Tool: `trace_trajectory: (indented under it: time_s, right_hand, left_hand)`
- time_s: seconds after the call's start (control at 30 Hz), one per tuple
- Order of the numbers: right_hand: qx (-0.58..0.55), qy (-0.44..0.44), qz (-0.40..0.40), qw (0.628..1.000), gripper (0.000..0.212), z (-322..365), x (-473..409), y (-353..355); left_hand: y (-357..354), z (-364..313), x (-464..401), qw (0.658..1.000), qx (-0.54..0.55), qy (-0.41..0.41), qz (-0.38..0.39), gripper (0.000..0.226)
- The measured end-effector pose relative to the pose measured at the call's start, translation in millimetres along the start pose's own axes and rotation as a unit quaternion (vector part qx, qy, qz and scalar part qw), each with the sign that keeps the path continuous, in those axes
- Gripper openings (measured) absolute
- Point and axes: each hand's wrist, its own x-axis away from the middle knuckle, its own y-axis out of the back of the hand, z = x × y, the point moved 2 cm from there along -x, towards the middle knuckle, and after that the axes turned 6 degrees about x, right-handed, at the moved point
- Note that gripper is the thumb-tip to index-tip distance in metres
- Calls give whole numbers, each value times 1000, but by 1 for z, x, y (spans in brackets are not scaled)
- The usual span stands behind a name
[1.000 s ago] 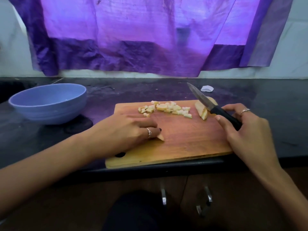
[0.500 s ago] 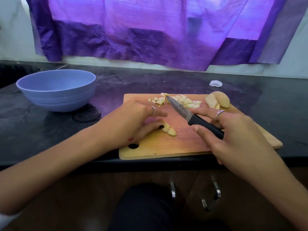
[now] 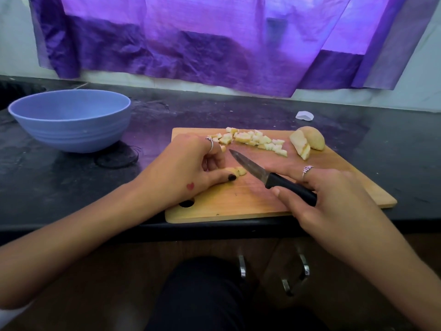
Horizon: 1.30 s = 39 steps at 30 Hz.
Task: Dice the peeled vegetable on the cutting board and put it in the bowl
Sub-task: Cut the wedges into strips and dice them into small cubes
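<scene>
Left hand (image 3: 188, 168): fingers curled, pinching a strip (image 3: 236, 172) on the board (image 3: 238, 204)
Right hand (image 3: 334, 199): fingers wrapped round the knife (image 3: 269, 176), tip beside the strip
Dice (image 3: 253, 139): board's far edge
Uncut piece (image 3: 307, 142): far right corner
Bowl (image 3: 71, 120): left of the board, apart

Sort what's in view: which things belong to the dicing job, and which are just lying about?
In use: cutting board, knife in right hand, small piece held by left hand, diced pieces, uncut chunk, blue bowl.

Lying about: white scrap on the counter, purple cloth behind.
</scene>
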Motion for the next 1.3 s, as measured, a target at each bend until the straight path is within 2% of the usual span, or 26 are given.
trace_trajectory:
  time_s: [0.07, 0.13, 0.17, 0.3, 0.33, 0.4, 0.47, 0.53, 0.57, 0.63, 0.73, 0.83, 0.97, 1.07, 1.2, 1.3]
  right_hand:
    - [9, 6, 0, 1000, 28, 3, -3, 0]
    - [21, 18, -2, 1000, 13, 6, -7, -1]
    - [34, 19, 2, 999, 14, 7, -9, -1]
    - [76, 21, 18, 997, 31, 10, -21, -5]
    - [74, 25, 20, 997, 29, 13, -24, -5]
    - [82, 30, 21, 996, 11, 17, -29, -5]
    - [78, 48, 10, 996, 35, 18, -32, -4]
    - [70, 58, 15, 996, 44, 17, -31, -4]
    - [73, 68, 21, 995, 39, 15, -30, -4]
    - [88, 81, 45, 992, 12, 7, -25, -5]
    - [100, 73, 71, 990, 33, -4, -11, 0]
    - [96, 81, 35, 992, 39, -12, 3, 7]
    - [87, 74, -65, 991, 28, -14, -2, 2]
    - [72, 79, -40, 993, 30, -5, -9, -7]
    - [79, 97, -33, 992, 36, -2, -21, -15]
    - [73, 104, -55, 990, 34, -2, -26, -16]
  left_hand:
    - [0, -2, 1, 1000, 2, 10, -2, 17]
    - [3, -3, 3, 1000, 1, 16, 2, 15]
    - [4, -4, 5, 1000, 4, 20, 5, 14]
    - [4, -5, 10, 999, 34, 36, -4, 13]
    - [3, -5, 10, 999, 35, 37, -6, 13]
    - [2, -7, 9, 998, 38, 41, -9, 9]
    - [3, -9, 8, 998, 45, 48, -9, 7]
    - [3, -11, 8, 997, 49, 52, -12, 11]
    - [3, -12, 9, 997, 51, 51, -13, 15]
    - [2, -13, 10, 997, 52, 49, -14, 26]
    - [1, -10, 11, 998, 34, 53, -25, 22]
    - [-2, -7, 11, 997, 12, 65, -43, 18]
    - [-3, -9, 12, 996, 24, 64, -49, 21]
    - [-1, -13, 14, 995, 52, 55, -58, 18]
    - [0, -13, 14, 995, 64, 50, -59, 31]
    - [-2, -9, 13, 995, 66, 56, -58, 16]
